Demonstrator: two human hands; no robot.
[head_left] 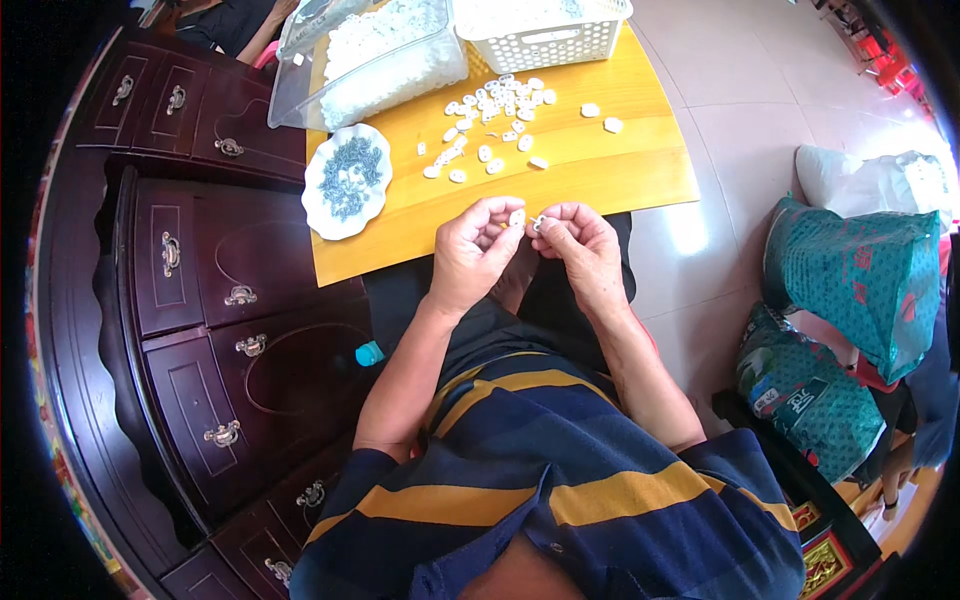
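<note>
My left hand [472,250] pinches a small white oval plastic piece [516,217] between thumb and fingertips. Close beside it, my right hand [580,250] is closed on a small metal hook [538,224], its exact shape partly hidden by the fingers. Both hands meet over the near edge of the wooden table [590,170]. Loose white oval pieces [505,95] like the one I hold are spread on the tabletop beyond my hands. To the left, a white scalloped plate [318,215] carries a heap of small grey metal parts [348,180] with a few white bits among them.
A clear plastic bin [395,75] full of white pieces and a white perforated basket [545,45] stand at the table's far side. Dark wooden drawers [240,210] line the left. Teal woven bags [850,280] and a white sack [870,180] lie at right. Other people show partly at the edges.
</note>
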